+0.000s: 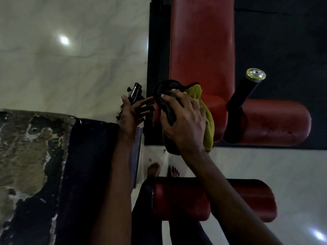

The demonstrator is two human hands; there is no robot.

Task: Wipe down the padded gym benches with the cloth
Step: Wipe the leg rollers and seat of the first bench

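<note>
A long red padded bench runs away from me on a black floor mat. My right hand grips a yellow-green cloth together with a dark piece of fabric, pressed at the near end of the red pad. My left hand is held just left of it with its fingers spread, touching the black frame at the bench's edge. A red roller pad sticks out to the right of the bench, and another red pad lies below my right forearm.
A black bar with a metal end cap rises right of the bench. A black knobbed fitting sits by my left fingers. Pale marble floor lies left. A worn, peeling dark pad fills the lower left. My bare feet stand below.
</note>
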